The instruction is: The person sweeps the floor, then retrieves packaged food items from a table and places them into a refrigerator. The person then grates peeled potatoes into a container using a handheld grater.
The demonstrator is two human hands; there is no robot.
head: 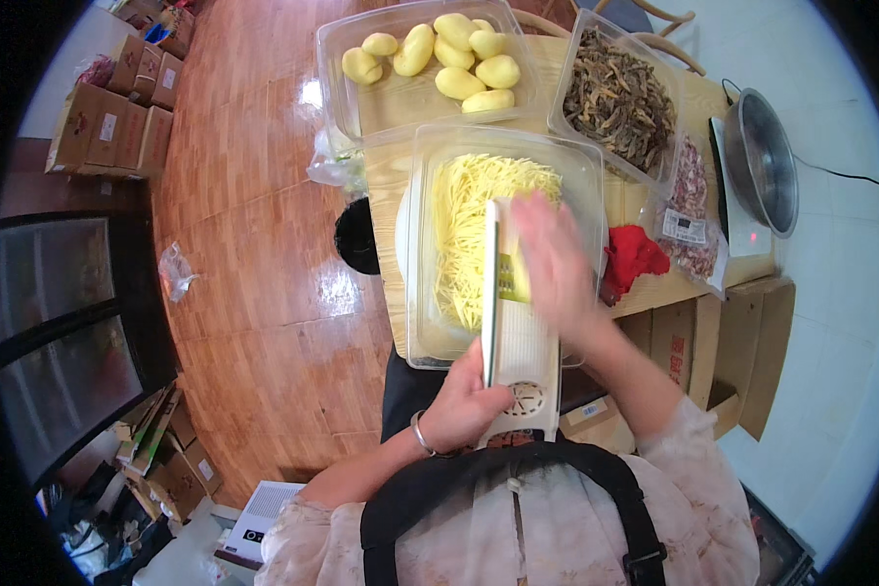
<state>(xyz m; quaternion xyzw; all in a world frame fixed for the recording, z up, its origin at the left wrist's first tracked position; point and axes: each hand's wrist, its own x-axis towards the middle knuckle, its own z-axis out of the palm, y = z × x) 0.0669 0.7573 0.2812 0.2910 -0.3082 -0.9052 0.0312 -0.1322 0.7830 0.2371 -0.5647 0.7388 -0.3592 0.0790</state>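
Observation:
My left hand (469, 406) grips the lower end of a white plastic mandoline grater (521, 344), its thumb near the round slotted part. The grater leans over a clear plastic tub (428, 344) that holds a heap of thin yellow potato shreds (458, 242). Blurred by motion, my right hand (557, 256) lies flat-fingered along the grater's upper half. Under its palm, at the blade, shows the edge of a yellow potato piece (520, 284); the rest of it is hidden by the hand.
Peeled whole potatoes (454, 62) lie in another clear tub (337, 110) beyond. Right of it stands a tub of brown dried strips (615, 102). A red cloth (633, 256), bagged food (692, 220) and a metal bowl (758, 165) on a scale (751, 245) line the wooden table's right side.

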